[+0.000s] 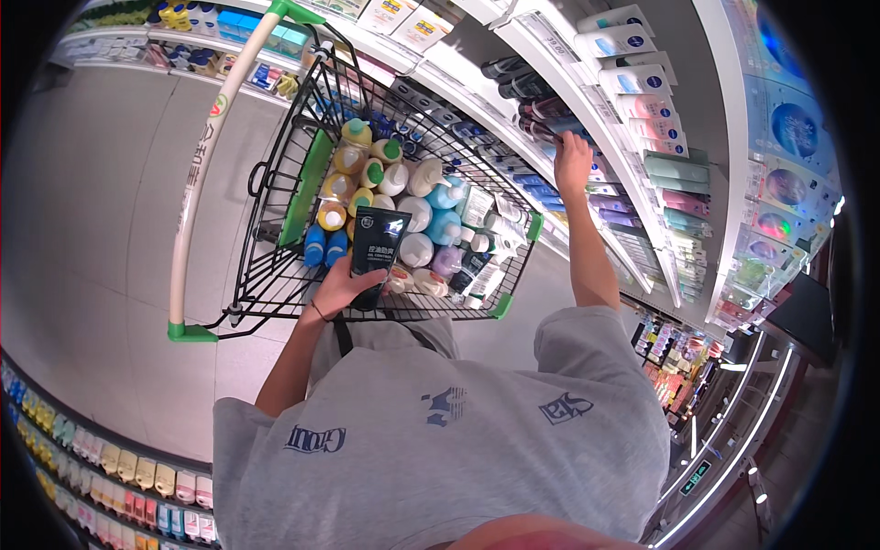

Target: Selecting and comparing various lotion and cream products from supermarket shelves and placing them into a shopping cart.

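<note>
My left hand (344, 287) is closed around a black squeeze tube (380, 240) with pale print, held over the near side of a shopping cart (291, 183). Below it, the cart's wire basket is filled with several pump bottles (417, 215), in yellow, white, blue and purple, and with white tubes (478, 206). Out to the right, my right hand (574, 158) reaches into a lit shelf. Its fingers are closed at the end of a dark tube (543, 130), which lies in a row of similar dark tubes; the fingertips are partly hidden.
White shelves (587, 101) with rows of tubes run along the cart's right side. More stocked shelves (119, 463) stand at the lower left and far left. The cart's handle (213, 156) is on its left side. A tiled floor (110, 211) lies beyond it.
</note>
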Action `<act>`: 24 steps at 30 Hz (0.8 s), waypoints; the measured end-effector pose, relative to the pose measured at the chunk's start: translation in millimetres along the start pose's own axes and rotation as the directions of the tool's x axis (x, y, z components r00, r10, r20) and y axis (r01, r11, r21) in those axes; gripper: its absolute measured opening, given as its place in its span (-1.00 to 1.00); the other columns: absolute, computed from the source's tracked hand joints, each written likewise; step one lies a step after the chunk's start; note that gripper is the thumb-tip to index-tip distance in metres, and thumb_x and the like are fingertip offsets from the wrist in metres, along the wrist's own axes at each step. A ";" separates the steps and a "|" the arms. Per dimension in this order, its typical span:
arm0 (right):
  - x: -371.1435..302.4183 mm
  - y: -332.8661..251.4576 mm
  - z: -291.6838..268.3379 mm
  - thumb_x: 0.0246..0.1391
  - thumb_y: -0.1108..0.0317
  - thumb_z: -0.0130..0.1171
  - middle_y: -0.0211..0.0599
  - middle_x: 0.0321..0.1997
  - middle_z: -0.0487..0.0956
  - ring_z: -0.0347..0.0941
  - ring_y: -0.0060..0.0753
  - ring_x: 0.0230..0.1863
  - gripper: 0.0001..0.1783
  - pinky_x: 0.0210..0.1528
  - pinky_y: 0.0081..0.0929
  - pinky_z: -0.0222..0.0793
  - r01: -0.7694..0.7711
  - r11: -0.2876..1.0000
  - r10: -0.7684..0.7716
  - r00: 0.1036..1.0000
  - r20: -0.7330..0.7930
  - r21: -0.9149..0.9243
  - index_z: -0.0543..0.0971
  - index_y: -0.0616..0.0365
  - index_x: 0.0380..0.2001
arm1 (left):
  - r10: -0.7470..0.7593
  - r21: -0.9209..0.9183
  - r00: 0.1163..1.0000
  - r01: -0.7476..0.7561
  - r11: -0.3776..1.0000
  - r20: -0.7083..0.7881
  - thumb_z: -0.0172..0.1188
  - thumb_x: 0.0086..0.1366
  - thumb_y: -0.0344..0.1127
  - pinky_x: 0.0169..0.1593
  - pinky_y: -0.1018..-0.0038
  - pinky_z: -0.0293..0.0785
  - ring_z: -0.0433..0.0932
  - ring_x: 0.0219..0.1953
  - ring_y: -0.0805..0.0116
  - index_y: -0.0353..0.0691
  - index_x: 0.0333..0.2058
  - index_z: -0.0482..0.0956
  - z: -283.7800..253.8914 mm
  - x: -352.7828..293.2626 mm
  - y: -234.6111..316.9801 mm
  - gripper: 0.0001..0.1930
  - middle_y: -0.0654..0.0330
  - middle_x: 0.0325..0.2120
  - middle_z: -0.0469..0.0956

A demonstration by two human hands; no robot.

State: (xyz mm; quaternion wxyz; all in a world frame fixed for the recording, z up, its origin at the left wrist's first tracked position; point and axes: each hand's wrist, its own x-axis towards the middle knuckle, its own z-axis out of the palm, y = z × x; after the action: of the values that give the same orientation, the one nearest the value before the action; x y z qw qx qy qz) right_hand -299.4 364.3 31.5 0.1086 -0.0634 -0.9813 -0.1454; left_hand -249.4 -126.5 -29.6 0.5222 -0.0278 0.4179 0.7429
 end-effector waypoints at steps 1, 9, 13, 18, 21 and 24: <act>-7.8 -9.8 -10.3 0.04 0.45 0.14 -0.21 -0.41 0.49 0.42 -0.07 -0.26 -0.85 -0.21 -0.15 0.24 0.006 1.000 -0.006 1.000 0.006 0.005 0.53 0.13 -0.26 | 0.006 0.001 0.999 -0.006 1.000 -0.031 0.26 0.23 -0.25 -0.32 0.54 0.51 0.58 -0.43 0.47 -0.36 -0.23 0.55 -0.4 -0.6 -1.9 -0.73 0.19 -0.44 0.60; -125.2 -91.1 -123.6 0.06 0.52 0.26 -0.30 -0.27 0.57 0.49 -0.48 -0.21 -0.83 -0.18 -0.55 0.40 -0.349 0.529 0.468 0.881 0.077 0.774 0.54 0.27 -0.26 | -0.033 -0.001 0.996 0.033 0.999 -0.083 0.27 0.19 -0.25 -0.35 0.54 0.53 0.61 -0.45 0.44 -0.41 -0.26 0.56 4.8 6.4 -6.9 -0.71 0.14 -0.44 0.62; -178.4 -100.1 -152.5 0.05 0.53 0.28 -0.33 -0.28 0.57 0.47 -0.58 -0.24 -0.79 -0.19 -0.62 0.38 -0.499 0.143 0.554 0.756 0.349 0.855 0.53 0.28 -0.23 | -0.027 0.063 0.999 0.029 0.998 -0.036 0.24 0.23 -0.31 -0.31 0.48 0.59 0.63 -0.41 0.36 -0.41 -0.22 0.52 25.5 9.8 -6.1 -0.74 0.09 -0.40 0.62; -216.1 -98.8 -167.2 0.08 0.56 0.19 -0.24 -0.27 0.59 0.54 -0.50 -0.31 -0.70 -0.21 -0.57 0.48 -0.330 -0.490 0.384 0.749 0.540 0.807 0.43 0.24 -0.10 | -0.064 0.093 0.998 0.061 0.994 0.025 0.23 0.26 -0.27 -0.29 0.49 0.59 0.62 -0.39 0.39 -0.39 -0.19 0.51 58.0 16.3 -25.3 -0.71 0.12 -0.38 0.61; -249.5 -93.4 -154.6 0.08 0.54 0.18 -0.14 -0.24 0.59 0.57 -0.44 -0.32 -0.69 -0.28 -0.52 0.55 -0.301 -0.779 0.174 0.739 0.651 0.550 0.41 0.22 -0.09 | -0.110 0.134 0.991 0.100 0.986 0.071 0.23 0.27 -0.25 -0.28 0.50 0.58 0.62 -0.38 0.41 -0.36 -0.18 0.51 84.8 19.6 -43.4 -0.72 0.15 -0.38 0.61; -276.8 -106.1 -152.1 0.06 0.54 0.21 -0.16 -0.22 0.60 0.58 -0.44 -0.31 -0.68 -0.29 -0.56 0.53 -0.324 -0.851 0.014 0.771 0.636 0.412 0.43 0.20 -0.09 | -0.095 0.148 0.991 0.080 0.986 0.095 0.16 0.30 -0.27 -0.24 0.38 0.61 0.64 -0.37 0.28 -0.39 -0.11 0.49 117.4 20.7 -60.9 -0.70 0.06 -0.35 0.60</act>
State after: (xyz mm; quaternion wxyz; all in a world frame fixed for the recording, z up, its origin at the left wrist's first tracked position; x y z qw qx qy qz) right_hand -18.4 192.3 80.7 0.0488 -0.2514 -0.3740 0.8914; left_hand -163.7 -28.2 0.6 0.5758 0.0294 0.4414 0.6876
